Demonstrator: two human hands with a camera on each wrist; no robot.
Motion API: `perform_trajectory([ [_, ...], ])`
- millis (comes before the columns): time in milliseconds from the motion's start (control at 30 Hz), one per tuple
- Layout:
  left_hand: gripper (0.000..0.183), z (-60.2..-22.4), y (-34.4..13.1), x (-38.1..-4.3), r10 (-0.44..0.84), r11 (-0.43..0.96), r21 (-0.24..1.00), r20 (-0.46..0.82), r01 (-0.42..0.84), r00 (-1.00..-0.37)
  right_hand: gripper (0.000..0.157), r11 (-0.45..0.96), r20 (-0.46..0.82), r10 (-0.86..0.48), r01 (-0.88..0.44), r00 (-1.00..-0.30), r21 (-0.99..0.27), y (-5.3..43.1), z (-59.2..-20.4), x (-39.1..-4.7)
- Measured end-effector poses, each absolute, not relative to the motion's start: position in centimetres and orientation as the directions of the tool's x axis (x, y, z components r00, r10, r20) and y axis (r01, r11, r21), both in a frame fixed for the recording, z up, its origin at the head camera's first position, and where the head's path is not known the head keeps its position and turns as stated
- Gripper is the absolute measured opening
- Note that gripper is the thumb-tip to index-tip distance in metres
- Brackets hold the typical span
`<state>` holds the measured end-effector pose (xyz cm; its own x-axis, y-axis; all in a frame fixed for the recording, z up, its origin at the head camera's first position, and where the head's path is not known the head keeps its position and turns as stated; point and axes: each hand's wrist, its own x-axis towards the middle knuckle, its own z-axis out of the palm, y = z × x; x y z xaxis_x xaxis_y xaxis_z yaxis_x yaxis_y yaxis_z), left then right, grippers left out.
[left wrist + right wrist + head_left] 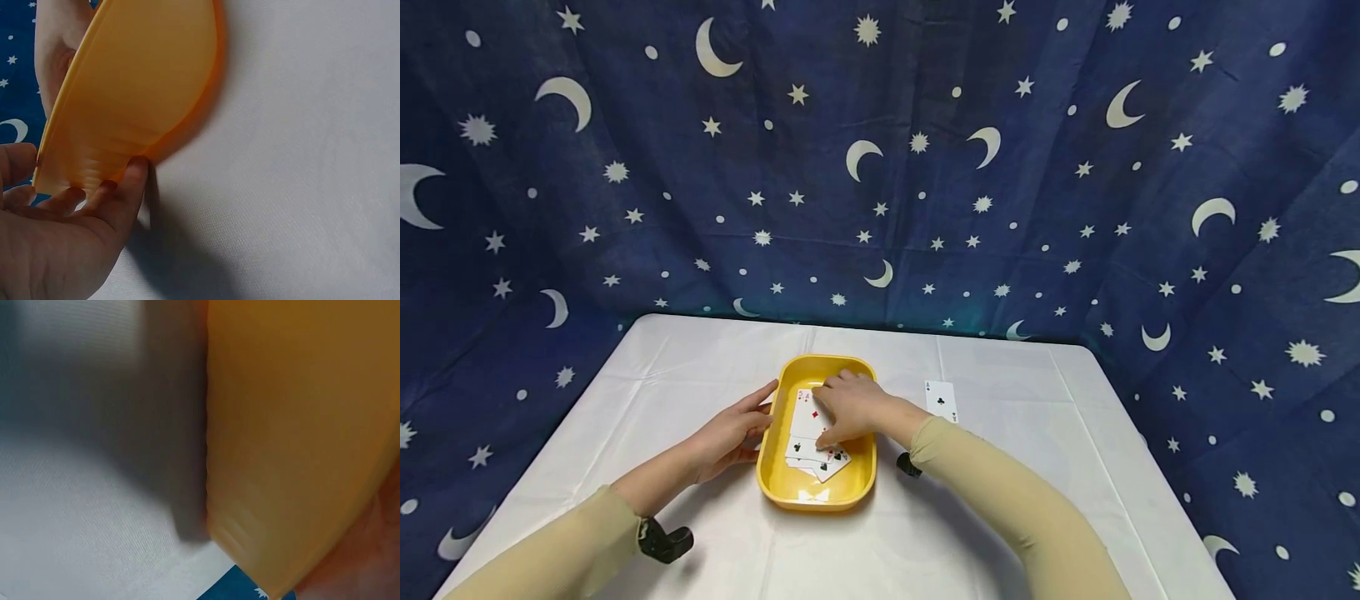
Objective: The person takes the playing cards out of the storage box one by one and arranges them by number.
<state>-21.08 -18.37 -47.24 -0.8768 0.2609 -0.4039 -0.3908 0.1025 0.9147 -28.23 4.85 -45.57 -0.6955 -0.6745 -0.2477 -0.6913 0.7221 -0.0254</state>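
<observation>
A yellow oblong tray [772, 487] stands on the white-covered table, and several playing cards [805, 423] lie overlapping inside it. Red diamonds show on the upper ones and black suits on the lower ones. My left hand [727, 440] touches the tray's outer left wall; the left wrist view shows its fingers [133, 178] spread against that wall. Inside the tray, my right hand [853, 407] rests over the cards' right side, thumb and forefinger spread apart. Its other fingertips are hidden. In the right wrist view the tray wall [294, 425] covers most of this hand.
An ace of clubs [941, 401] lies face up on the table [1000, 375], right of the tray and beyond my right forearm. A dark blue curtain [925, 250] with moons and stars hangs behind the table and along its sides.
</observation>
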Motion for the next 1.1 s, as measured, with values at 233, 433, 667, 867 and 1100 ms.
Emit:
perform_trajectory([
  [233, 0.072, -47.13, -18.21, -21.07, 0.258, 0.120, 0.916, -0.401, -0.383, -0.879, 0.087, 0.749, -0.239, -0.645, -0.663, -0.726, -0.006, 4.83, -45.92, -28.14],
  [433, 0.072, -47.27, -18.22, -21.06, 0.261, 0.113, 0.917, -0.399, -0.382, -0.879, 0.088, 0.758, -0.226, -0.635, -0.653, -0.739, 0.007, 4.72, -46.36, -28.18],
  [667, 0.072, -47.35, -18.30, -21.02, 0.271, 0.109, 0.920, -0.392, -0.376, -0.879, 0.091, 0.773, -0.226, -0.616, -0.634, -0.755, 0.011, 4.59, -46.39, -28.12],
  [867, 0.072, -47.37, -18.41, -20.96, 0.271, 0.117, 0.922, -0.387, -0.370, -0.881, 0.086, 0.769, -0.217, -0.618, -0.638, -0.755, 0.028, 4.46, -46.41, -28.06],
  [1100, 0.071, -47.39, -18.42, -20.92, 0.271, 0.122, 0.922, -0.387, -0.367, -0.882, 0.084, 0.770, -0.214, -0.620, -0.638, -0.755, 0.023, 4.48, -46.34, -28.03],
])
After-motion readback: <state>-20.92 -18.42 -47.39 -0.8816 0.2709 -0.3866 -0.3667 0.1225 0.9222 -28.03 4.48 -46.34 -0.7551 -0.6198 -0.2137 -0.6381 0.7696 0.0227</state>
